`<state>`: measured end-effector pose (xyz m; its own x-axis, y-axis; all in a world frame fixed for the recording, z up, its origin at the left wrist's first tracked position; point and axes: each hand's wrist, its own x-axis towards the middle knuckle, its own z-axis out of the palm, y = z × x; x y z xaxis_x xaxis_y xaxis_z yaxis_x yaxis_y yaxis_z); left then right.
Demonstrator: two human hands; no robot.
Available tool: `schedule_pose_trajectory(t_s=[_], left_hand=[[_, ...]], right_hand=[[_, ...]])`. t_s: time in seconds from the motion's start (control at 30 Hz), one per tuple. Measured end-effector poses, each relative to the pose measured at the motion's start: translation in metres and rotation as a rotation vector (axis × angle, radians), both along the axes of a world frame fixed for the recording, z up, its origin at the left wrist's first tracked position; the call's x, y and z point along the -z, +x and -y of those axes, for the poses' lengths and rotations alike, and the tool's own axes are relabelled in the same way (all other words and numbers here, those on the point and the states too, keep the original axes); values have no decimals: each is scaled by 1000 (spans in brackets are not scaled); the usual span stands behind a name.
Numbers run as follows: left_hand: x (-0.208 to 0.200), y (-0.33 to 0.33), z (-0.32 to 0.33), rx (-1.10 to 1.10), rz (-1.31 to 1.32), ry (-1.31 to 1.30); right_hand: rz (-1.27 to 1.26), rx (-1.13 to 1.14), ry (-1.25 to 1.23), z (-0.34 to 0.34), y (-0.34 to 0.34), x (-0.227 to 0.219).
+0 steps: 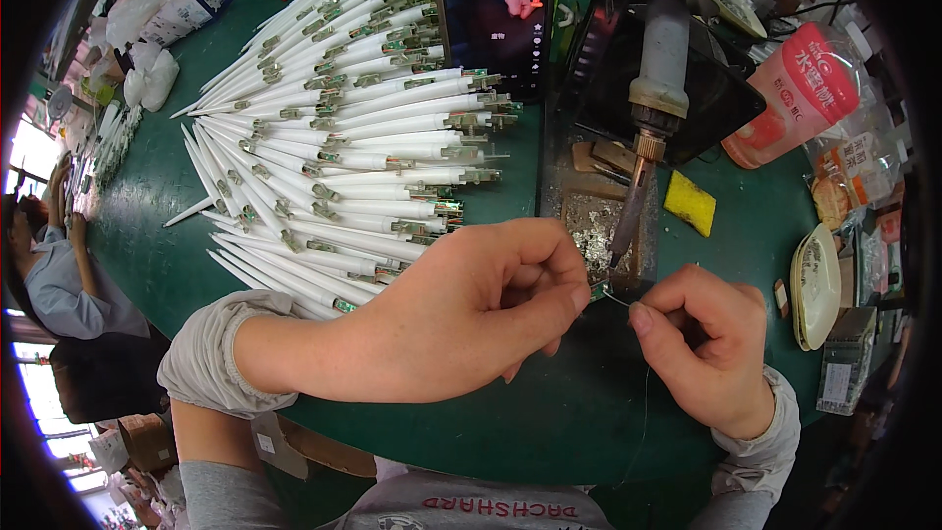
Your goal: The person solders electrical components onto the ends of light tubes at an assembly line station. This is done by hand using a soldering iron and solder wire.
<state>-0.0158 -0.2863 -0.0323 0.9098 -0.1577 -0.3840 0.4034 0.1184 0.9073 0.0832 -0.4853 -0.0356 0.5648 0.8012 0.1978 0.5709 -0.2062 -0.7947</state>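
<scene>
My left hand is closed, pinching a small green circuit board whose edge shows past the fingertips. The rest of that piece is hidden in the hand. My right hand pinches a thin solder wire, its end reaching toward the board. A long strand of the wire hangs below the hand. Just above the board, a fixed soldering iron points down, its dark tip close to my fingertips. Left of it, several white pen-shaped tubes with small boards at their ends lie fanned out in layers.
A solder-flecked tray sits beneath the iron, with a yellow sponge to its right. Behind the tubes a phone stands upright. A pink pouch and a pale dish stand at right. Another person sits at far left.
</scene>
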Motion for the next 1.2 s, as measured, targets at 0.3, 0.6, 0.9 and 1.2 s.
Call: schedule_pose_trajectory(t_s=[0.3,0.6,0.9,1.2], left_hand=[[2,4,0,-15,78,18],[5,6,0,-1,137,-7],[9,4,-3,10,205,35],[10,5,-2,-7,185,58]], right_hand=[[-24,31,45,-2,2,4],[-1,22,90,-3,4,6],[24,-32,68,-1,8,6],[-11,25,86,-4,5,10]])
